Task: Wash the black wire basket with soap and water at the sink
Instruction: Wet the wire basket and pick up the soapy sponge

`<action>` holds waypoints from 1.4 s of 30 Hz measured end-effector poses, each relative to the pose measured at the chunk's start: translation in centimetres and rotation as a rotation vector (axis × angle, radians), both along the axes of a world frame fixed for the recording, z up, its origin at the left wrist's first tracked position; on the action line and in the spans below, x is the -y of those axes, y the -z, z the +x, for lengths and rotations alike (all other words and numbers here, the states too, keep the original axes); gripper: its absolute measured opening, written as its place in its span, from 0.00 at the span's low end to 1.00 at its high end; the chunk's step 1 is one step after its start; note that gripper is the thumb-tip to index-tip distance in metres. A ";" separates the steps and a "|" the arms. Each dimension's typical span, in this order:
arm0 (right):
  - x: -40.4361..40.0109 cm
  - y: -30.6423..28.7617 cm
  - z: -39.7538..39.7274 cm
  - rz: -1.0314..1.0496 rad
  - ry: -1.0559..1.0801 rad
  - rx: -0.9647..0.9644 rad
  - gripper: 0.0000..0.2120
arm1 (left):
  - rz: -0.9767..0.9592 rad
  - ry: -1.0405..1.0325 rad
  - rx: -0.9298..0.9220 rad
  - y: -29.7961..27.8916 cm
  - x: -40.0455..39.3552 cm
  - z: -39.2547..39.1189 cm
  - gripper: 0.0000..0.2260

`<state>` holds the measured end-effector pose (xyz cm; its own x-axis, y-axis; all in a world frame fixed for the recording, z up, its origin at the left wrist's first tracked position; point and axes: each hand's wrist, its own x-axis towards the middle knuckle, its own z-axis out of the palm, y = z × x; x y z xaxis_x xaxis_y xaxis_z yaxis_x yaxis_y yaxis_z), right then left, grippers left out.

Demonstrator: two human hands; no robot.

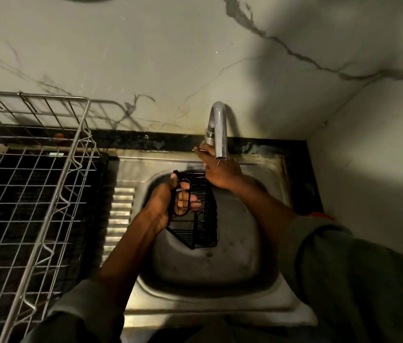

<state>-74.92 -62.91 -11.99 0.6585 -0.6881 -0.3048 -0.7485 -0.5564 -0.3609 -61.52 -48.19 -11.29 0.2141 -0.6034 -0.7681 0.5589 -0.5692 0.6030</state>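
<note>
Your left hand (170, 201) grips the black wire basket (195, 214) by its looped handle, holding it tilted over the steel sink (220, 280) bowl, while your right hand (216, 169) reaches to the tap (217, 129) base (fingers hidden, so I cannot tell its grip).

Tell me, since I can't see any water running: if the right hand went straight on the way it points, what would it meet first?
Probably the tap's base. The right hand already seems to touch it, though depth is unclear.
</note>
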 end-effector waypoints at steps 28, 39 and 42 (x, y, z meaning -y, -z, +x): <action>-7.1 -2.9 -11.5 0.302 0.523 0.906 0.33 | -0.480 0.614 0.657 -7.3 7.9 -4.6 0.18; -9.8 -2.6 -9.9 0.330 1.294 1.117 0.15 | -0.403 0.272 0.476 -3.2 0.5 -4.8 0.13; -11.0 -3.7 -10.3 0.519 1.454 1.227 0.07 | -0.292 0.225 0.603 -1.0 -1.3 -5.5 0.14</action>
